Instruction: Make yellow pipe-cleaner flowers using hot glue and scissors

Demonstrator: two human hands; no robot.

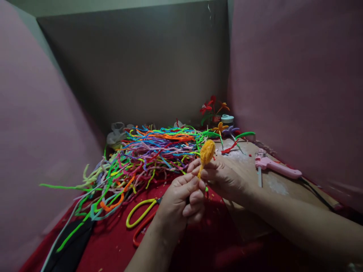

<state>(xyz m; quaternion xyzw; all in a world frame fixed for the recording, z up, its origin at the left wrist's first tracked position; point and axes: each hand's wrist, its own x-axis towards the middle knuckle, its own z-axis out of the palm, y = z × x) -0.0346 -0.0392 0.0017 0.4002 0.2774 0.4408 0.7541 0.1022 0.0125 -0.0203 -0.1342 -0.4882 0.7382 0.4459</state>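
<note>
A yellow-orange fuzzy piece (207, 152), rounded at the top with a thin twisted stem, stands upright between my two hands. My left hand (183, 195) pinches the lower end of the stem with thumb and curled fingers. Just behind and to the right, my right hand (222, 177) has its fingers closed round the stem under the rounded top. The fingertips of both hands nearly meet there. Behind them lies a big pile of multicoloured pipe cleaners (164, 149).
Scissors with yellow and red handles (141, 214) lie left of my left hand on the red cloth (110, 245). A pink glue gun (279, 167) rests on the brown board (300, 194) at right. Pipe-cleaner flowers (220, 128) and a light-blue-lidded jar (227, 119) stand behind.
</note>
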